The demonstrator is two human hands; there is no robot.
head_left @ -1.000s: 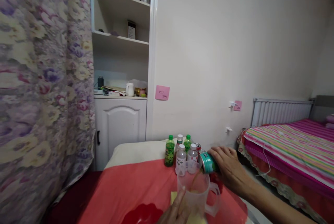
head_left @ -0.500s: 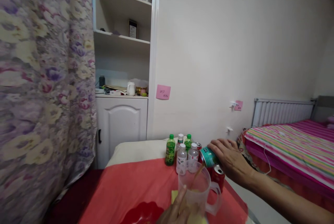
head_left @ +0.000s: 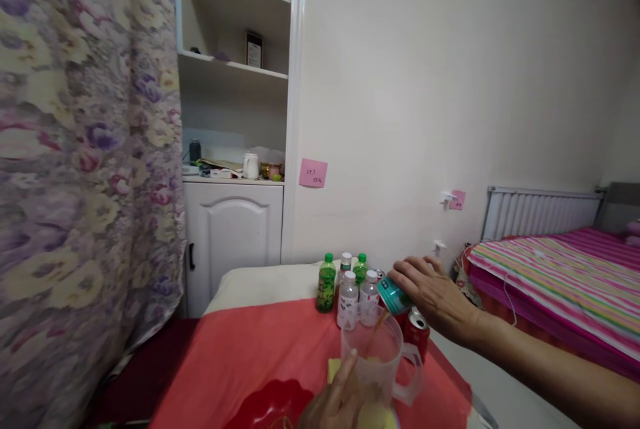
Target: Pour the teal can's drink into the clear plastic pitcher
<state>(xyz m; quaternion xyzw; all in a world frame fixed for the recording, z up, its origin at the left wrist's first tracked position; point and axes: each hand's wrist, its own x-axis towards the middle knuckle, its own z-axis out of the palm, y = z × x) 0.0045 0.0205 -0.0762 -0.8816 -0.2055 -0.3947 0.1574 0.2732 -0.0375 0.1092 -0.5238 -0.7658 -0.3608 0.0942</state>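
Tipped steeper than before, the teal metal can (head_left: 393,295) pours a thin stream into the clear plastic jug (head_left: 379,359); right hand (head_left: 434,297) fingers wrap it, left hand (head_left: 337,401) fingers press the jug's wall.

The left hand (head_left: 336,399) is cut off by the bottom edge, so only its fingers show against the clear jug (head_left: 376,365), and its grip cannot be judged. The red bowl (head_left: 273,407) is also cut by that edge. The teal can (head_left: 391,294) is mostly covered by the right hand (head_left: 433,297); its label is unreadable. The writing on the pink note (head_left: 313,173) is too small to read. The floral curtain (head_left: 85,175) is blurred. Items on the shelves (head_left: 233,69) are too small to identify.
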